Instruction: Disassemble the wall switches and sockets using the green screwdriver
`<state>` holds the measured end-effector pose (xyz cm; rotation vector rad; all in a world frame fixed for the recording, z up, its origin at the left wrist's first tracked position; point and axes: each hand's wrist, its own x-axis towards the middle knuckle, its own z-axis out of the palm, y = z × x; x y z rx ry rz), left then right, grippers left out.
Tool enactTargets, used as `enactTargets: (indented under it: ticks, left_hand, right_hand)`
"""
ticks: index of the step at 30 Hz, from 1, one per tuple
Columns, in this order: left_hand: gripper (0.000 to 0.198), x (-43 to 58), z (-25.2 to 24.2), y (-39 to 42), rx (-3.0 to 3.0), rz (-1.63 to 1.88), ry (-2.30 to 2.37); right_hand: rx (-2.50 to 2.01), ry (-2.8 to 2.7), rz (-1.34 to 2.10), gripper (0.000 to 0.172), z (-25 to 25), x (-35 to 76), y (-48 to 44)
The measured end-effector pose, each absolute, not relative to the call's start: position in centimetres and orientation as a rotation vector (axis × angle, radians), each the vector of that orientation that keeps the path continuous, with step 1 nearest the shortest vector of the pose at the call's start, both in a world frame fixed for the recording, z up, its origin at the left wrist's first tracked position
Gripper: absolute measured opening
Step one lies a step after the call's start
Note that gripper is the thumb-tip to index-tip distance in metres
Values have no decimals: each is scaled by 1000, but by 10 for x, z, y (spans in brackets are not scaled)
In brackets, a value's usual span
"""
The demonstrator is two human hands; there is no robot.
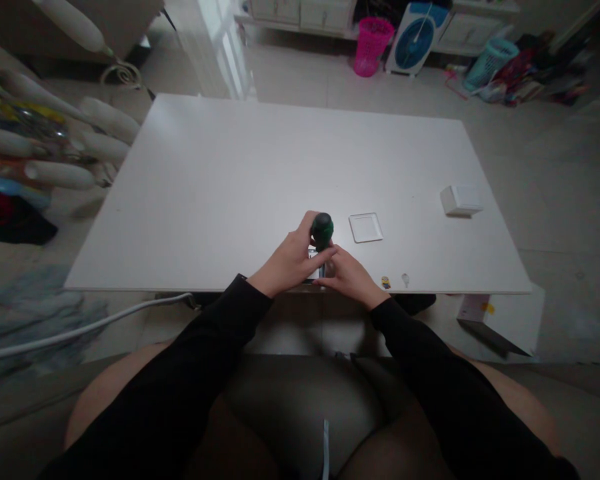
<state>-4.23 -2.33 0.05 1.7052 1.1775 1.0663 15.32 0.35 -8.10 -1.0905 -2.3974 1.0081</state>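
A screwdriver with a dark green handle (323, 230) stands nearly upright near the table's front edge, its metal shaft pointing down. My left hand (291, 259) has its fingers wrapped round the handle. My right hand (349, 275) is closed beside the shaft, thumb and fingers pinched near its lower part; whether it grips the shaft or the piece below cannot be made out. Under the tool, between the hands, lies a small light piece (313, 265), mostly hidden by the fingers. A square white frame (366, 228) lies flat just beyond my right hand.
On the white table (220, 173), a small yellow-and-blue figure (385, 283) and a small clear item (405, 280) lie near the front edge. A white box (461, 201) stands at the right. Beyond are a pink basket (373, 47) and a blue-and-white fan (416, 40).
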Motion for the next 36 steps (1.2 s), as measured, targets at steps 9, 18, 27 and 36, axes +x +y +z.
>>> enactTargets:
  ticks: [9, 18, 27, 36]
  left_hand:
    - [36, -46, 6, -21, 1757, 1131, 1172]
    - [49, -45, 4, -24, 1617, 1097, 1007]
    - [26, -41, 0, -22, 1751, 1029, 1202]
    - [37, -42, -1, -20, 1640, 1147, 1113]
  right_hand:
    - [-1097, -2411, 997, 63, -78, 152, 3]
    - [-1117, -2427, 1006, 70, -78, 153, 3]
    - [-1098, -2411, 1004, 66, -82, 152, 4]
    - [-1101, -2393, 994, 62, -80, 152, 2]
